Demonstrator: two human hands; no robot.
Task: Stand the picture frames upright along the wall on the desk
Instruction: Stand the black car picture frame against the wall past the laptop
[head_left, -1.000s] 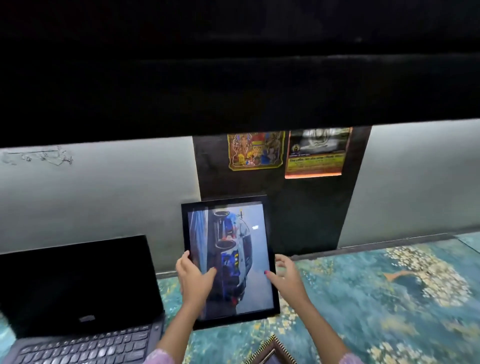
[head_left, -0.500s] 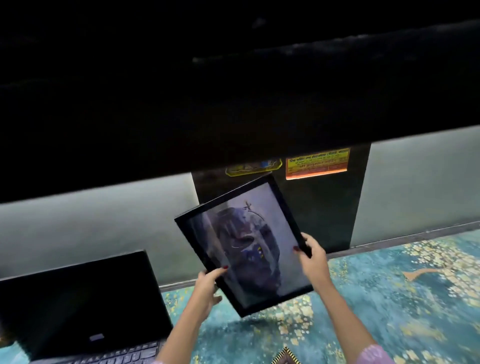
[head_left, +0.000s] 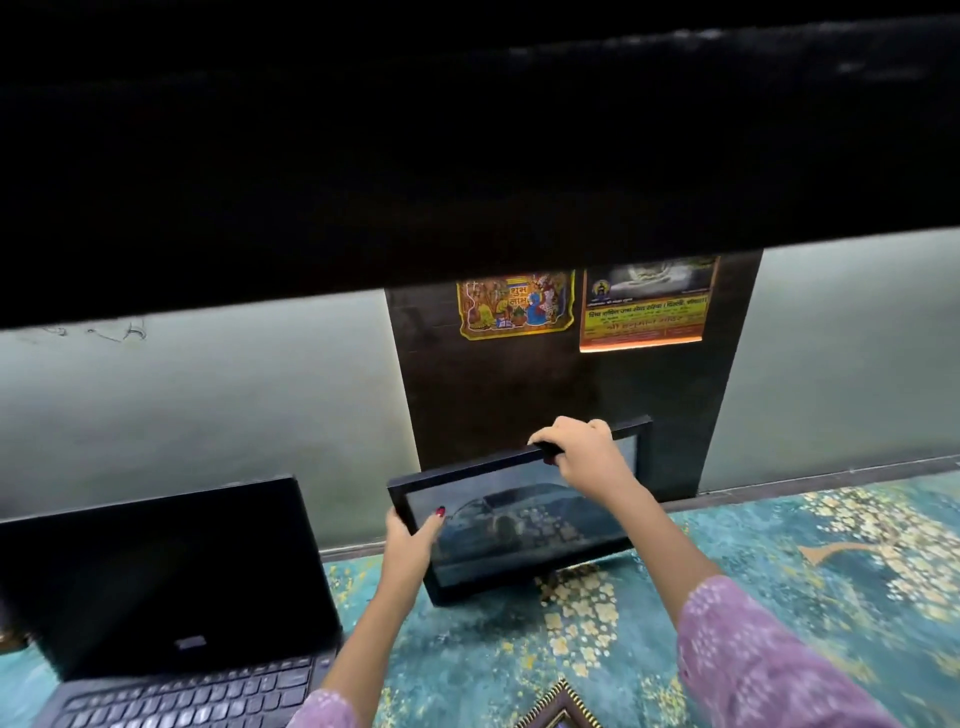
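Observation:
A black picture frame (head_left: 519, 530) with a car photo sits in landscape position, tilted, its lower edge near the desk in front of the dark wall panel (head_left: 519, 395). My left hand (head_left: 410, 535) grips its left edge, thumb on the glass. My right hand (head_left: 587, 452) holds its top edge from above. The corner of a second, gold-trimmed frame (head_left: 558, 709) lies flat at the bottom of the view.
An open black laptop (head_left: 171, 587) stands at the left on the desk's teal floral cover (head_left: 779, 571). Two colourful posters (head_left: 517, 304) (head_left: 644, 306) hang on the dark panel. A dark shelf (head_left: 467, 156) overhangs the desk.
The frame turned from portrait through a diagonal tilt to landscape and dropped toward the desk. My right hand shifted from the side edge to the top edge.

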